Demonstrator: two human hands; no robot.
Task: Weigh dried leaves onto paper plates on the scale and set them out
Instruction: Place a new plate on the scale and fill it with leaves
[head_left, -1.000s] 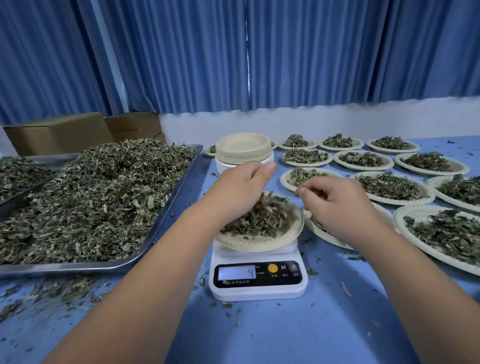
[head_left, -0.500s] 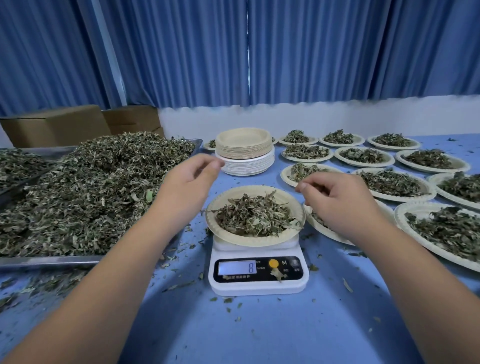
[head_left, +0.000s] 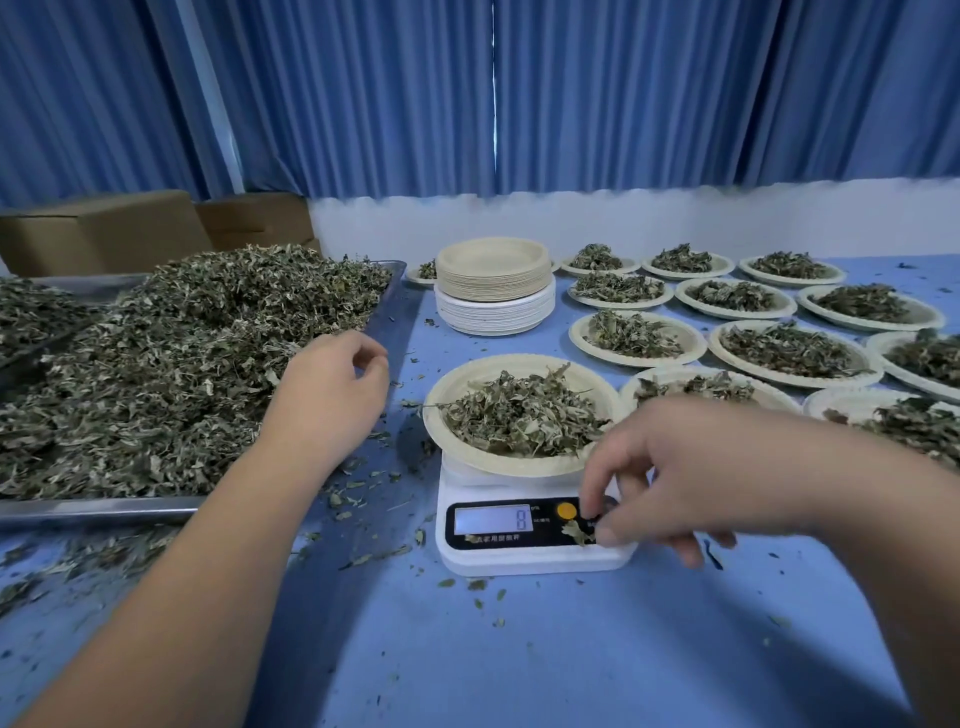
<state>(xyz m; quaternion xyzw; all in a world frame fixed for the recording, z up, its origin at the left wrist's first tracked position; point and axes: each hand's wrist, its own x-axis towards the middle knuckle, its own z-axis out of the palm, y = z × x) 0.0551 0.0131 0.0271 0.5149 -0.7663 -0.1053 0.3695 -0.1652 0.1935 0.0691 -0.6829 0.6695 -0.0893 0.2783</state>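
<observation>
A white digital scale (head_left: 519, 558) stands on the blue table, its display reading 8. On it sits a paper plate (head_left: 467, 452) heaped with dried leaves (head_left: 519, 415). My right hand (head_left: 670, 478) is down at the scale's front panel, thumb and forefinger pinching a stray leaf (head_left: 575, 532) that lies beside the orange button. My left hand (head_left: 327, 395) hovers with loosely curled fingers over the right edge of the big metal tray (head_left: 104, 512), which is piled with dried leaves (head_left: 182, 364). I see nothing in that hand.
A stack of unused paper plates (head_left: 493, 283) stands behind the scale. Several filled plates (head_left: 789, 353) cover the table to the right and back. Cardboard boxes (head_left: 104, 228) sit at the far left. Leaf crumbs litter the cloth around the scale.
My left hand has drawn away from the plate, leftward to the tray's edge. My right hand dropped from beside the plate to the leaf on the scale's panel. The reading went from 4 to 8.
</observation>
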